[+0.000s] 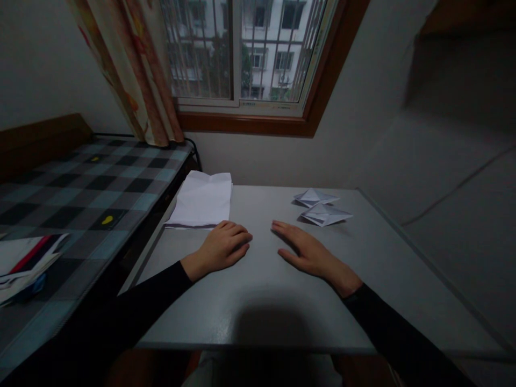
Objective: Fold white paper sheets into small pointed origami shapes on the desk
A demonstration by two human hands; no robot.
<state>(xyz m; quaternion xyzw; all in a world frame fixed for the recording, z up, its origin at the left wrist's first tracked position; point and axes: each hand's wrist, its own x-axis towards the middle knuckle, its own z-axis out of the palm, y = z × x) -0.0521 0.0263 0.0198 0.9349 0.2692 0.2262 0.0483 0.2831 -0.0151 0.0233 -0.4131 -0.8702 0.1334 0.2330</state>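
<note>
My left hand (223, 245) rests palm down on the white table (258, 301), its fingers loosely curved and nothing visible in it. Just beyond it lies a stack of white paper (203, 200), close to the fingers. Across a small gap, my right hand (304, 248) lies on the tabletop with fingers stretched out and thumb apart, holding nothing. Past the right hand sit two folded paper boats, a nearer one (325, 214) and a farther one (314, 197), close together. Neither is touched by a hand.
On the left stands a bed (133, 177) with a checked cover, with papers or booklets (28, 263) on it. A curtain (141, 70) hangs beside the barred window (266, 54). The wall (274, 161) bounds the table's far side, and another wall runs along its right edge.
</note>
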